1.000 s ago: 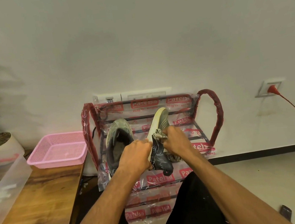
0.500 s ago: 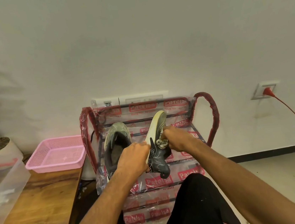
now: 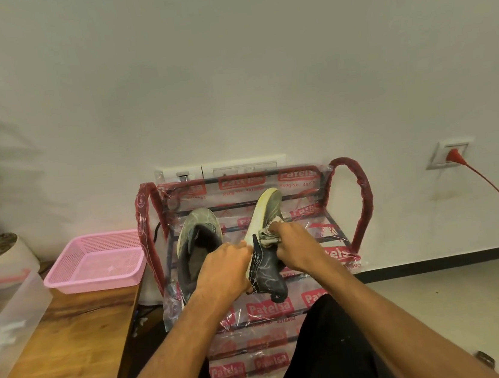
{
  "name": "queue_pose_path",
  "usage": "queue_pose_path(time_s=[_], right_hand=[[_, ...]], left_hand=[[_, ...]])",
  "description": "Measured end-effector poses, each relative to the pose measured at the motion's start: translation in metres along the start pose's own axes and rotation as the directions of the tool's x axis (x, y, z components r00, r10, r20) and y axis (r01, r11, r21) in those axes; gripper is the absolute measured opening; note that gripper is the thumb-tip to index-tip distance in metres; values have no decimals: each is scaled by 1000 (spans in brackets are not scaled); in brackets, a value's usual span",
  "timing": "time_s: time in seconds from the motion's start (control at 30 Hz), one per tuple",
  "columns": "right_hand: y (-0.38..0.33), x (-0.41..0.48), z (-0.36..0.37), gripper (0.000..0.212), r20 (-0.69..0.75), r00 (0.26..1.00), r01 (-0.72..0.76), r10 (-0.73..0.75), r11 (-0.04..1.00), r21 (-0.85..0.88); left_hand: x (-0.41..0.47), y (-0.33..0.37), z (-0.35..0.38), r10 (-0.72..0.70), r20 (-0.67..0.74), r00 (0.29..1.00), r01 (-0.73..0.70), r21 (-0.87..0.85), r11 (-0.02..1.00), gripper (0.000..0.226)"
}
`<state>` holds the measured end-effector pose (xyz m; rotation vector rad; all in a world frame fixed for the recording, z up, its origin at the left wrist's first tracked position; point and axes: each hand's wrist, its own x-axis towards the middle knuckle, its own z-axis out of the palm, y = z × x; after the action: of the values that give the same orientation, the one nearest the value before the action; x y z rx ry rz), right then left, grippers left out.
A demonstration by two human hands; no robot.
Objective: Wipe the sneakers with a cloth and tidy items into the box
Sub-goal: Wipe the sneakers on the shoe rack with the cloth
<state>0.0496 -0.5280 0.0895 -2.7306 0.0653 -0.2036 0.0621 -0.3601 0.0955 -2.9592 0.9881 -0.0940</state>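
One sneaker (image 3: 267, 266), apparently gripped, beside left hand (image 3: 223, 270).

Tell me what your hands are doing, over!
Left hand grips tilted sneaker. Right hand grips cloth against it. Second sneaker rests on shoe rack. Nothing blocking.

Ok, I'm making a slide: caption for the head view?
Left hand holds a sneaker above the rack; right hand presses a cloth on it; second sneaker lies alongside.
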Motion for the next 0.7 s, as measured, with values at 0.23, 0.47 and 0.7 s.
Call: queue_pose_path(time_s=[0.23,0.47,0.7], right_hand=[[29,-11,-4,38,71,993,85,-89,994,68],[24,-1,13,43,25,1000,16,-16,1000,-9],[25,-2,-6,26,119,993,-36,3,961,275]], left_hand=[[2,5,1,10,12,1000,-10,-13,1000,62],[4,2,3,9,8,1000,-9,-27,1000,62],[3,4,2,10,-1,1000,-10,-1,1000,59]])
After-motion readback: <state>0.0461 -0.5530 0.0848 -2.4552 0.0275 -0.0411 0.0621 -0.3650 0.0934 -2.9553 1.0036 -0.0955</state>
